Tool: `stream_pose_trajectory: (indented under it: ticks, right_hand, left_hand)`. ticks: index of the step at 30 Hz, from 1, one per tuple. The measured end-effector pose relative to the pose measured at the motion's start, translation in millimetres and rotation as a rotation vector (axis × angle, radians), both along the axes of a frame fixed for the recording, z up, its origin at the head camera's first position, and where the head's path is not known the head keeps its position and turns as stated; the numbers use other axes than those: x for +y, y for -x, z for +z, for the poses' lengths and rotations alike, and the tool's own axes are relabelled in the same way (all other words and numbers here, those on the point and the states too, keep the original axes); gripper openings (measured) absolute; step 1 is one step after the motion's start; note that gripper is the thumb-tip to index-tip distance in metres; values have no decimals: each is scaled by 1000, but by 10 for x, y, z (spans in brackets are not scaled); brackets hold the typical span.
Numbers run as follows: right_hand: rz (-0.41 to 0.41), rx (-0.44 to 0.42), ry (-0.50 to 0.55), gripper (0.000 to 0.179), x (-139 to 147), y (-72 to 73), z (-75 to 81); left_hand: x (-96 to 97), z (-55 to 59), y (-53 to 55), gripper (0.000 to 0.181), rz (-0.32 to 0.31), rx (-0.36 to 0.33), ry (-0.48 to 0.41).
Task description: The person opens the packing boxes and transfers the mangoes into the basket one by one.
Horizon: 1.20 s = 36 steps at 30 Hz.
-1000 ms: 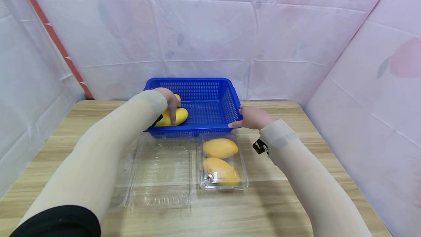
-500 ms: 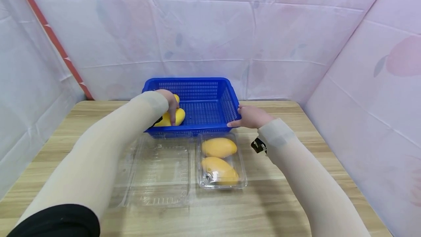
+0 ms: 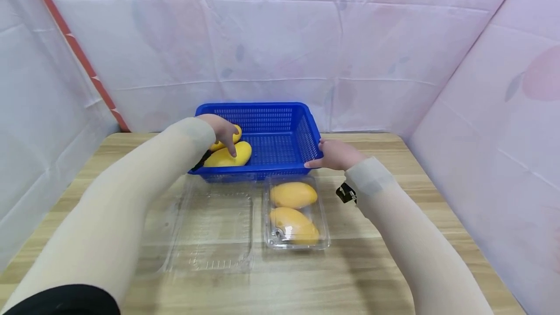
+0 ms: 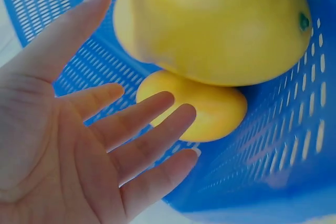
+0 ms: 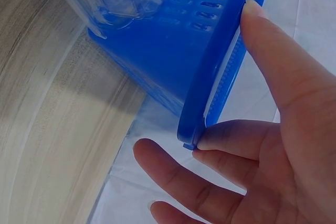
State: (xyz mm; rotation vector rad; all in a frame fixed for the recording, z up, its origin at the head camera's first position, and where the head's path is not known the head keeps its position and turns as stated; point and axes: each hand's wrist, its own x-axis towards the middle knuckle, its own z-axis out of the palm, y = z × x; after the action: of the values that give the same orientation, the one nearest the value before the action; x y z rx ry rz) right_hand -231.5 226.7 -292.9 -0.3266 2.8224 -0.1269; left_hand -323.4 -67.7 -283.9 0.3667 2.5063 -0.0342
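Observation:
Two yellow mangoes lie in the left end of a blue plastic basket (image 3: 262,166). Over the front mango (image 3: 242,153) and the rear mango (image 3: 237,135) is my left hand (image 3: 220,129). In the left wrist view its fingers are spread and nearly straight, with the larger mango (image 4: 220,30) apart from the thumb and the smaller mango (image 4: 215,114) just beyond the fingertips. My right hand (image 3: 339,154) holds the basket's right front corner. The right wrist view shows its thumb and fingers on the basket rim (image 5: 210,72).
In front of the basket, a clear plastic box (image 3: 321,222) contains two mangoes (image 3: 294,195). Left of it lies another clear box (image 3: 223,230) with its lid folded out, partly behind my left forearm. White printed sheets (image 3: 271,43) stand behind and beside the wooden table (image 3: 306,286).
My left hand has lifted slightly up and left from the front mango, and its thumb has moved up. More of that mango shows. The right hand stays on the basket corner.

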Motion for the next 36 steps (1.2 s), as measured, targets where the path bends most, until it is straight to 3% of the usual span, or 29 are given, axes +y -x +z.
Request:
stream_pose_trajectory:
  ticks: [4,9,12,17,21,24,29,36]
  right_hand:
    - [17,0,-8,86,-9,49,-4]
    - [30,-7,6,87,-9,88,-24]
    - [24,-12,24,87,-1,104,-27]
    - [21,-1,33,87,53,122,-3]
    - [14,-1,30,88,151,114,17]
    - [5,-2,42,88,220,104,21]
    - [16,13,51,88,279,80,8]
    - [11,11,71,91,278,44,0]
  left_hand:
    - [-83,37,2,82,-32,-2,-21]
    - [-141,104,-93,75,-119,89,-82]
    - [-132,171,-283,69,-159,203,-137]
    - [-44,233,-745,58,-250,421,-239]
    - [44,200,-1050,48,-340,504,-372]
    - [100,159,-1198,43,-389,501,-455]
    - [142,59,-1367,41,-430,427,-522]
    - [149,-114,-1536,36,-412,282,-566]
